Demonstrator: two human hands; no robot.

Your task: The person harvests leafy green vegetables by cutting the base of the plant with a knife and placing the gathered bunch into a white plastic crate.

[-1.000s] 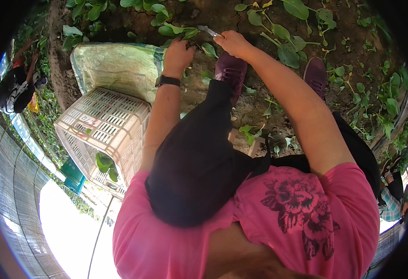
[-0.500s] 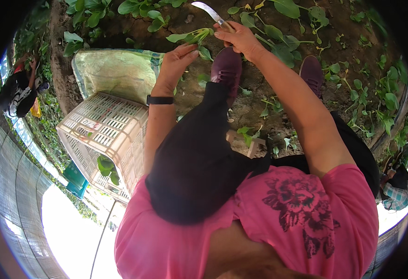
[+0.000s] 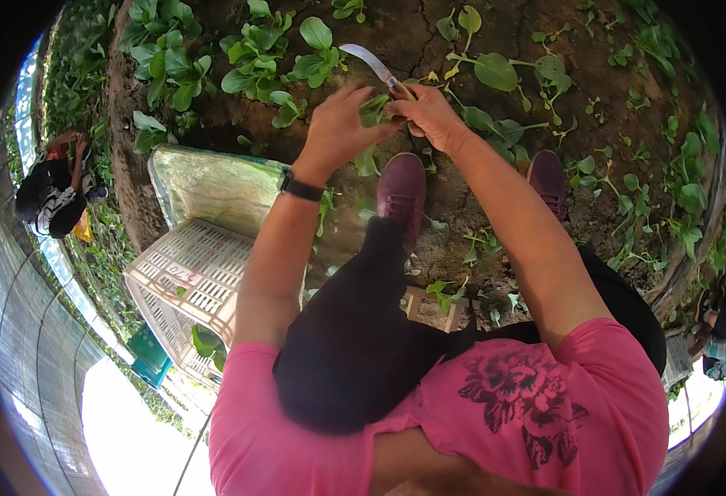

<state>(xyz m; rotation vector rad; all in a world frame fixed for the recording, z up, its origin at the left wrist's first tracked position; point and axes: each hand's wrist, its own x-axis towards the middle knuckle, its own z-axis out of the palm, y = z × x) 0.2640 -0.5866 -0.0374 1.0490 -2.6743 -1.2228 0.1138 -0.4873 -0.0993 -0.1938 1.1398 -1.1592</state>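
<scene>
My right hand point(image 3: 434, 118) is closed round the wooden handle of a small knife point(image 3: 367, 59), whose curved blade points up and to the left. Just left of it, my left hand point(image 3: 336, 135) is somewhat blurred, its thumb and fingers spread apart. A green leafy plant point(image 3: 373, 110) shows between the two hands; whether the right fingers also pinch it is hidden. Below them, my maroon shoe point(image 3: 401, 194) stands on the soil.
A pale plastic crate point(image 3: 193, 264) with leaves inside lies to the left, against a greenish sack point(image 3: 214, 182). Leafy plants point(image 3: 255, 62) grow at the upper left, others point(image 3: 495, 73) at the right. A small wooden stool point(image 3: 413, 304) is under me. Another person point(image 3: 53, 186) crouches far left.
My left hand has moved up and right, its fingers opening beside my right hand. The right hand still holds the knife, slightly lower in view. The whole view has shifted.
</scene>
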